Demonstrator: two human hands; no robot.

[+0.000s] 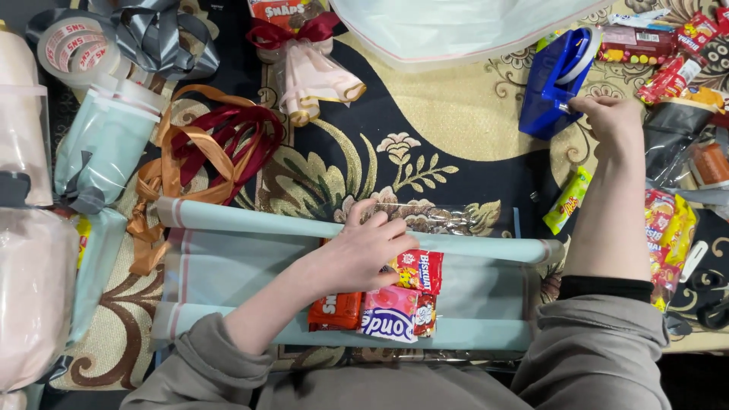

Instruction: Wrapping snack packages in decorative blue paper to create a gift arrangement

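Note:
My left hand (370, 248) lies flat on a stack of snack packets (395, 304) that sits on a pale teal wrapping sheet (228, 266) with both long edges rolled up. A clear packet (433, 219) lies under the fingertips. My right hand (611, 115) reaches to the far right and touches the edge of a blue tape dispenser (553, 80), fingers curled at its cutter. Whether tape is pinched there is hidden.
Brown and dark red ribbons (209, 148) lie at the left by a tape roll (76, 45) and grey ribbon (156, 34). A wrapped gift with a red bow (307, 64) stands at the top. Loose sweets (668, 61) and a yellow-green packet (568, 200) lie at the right.

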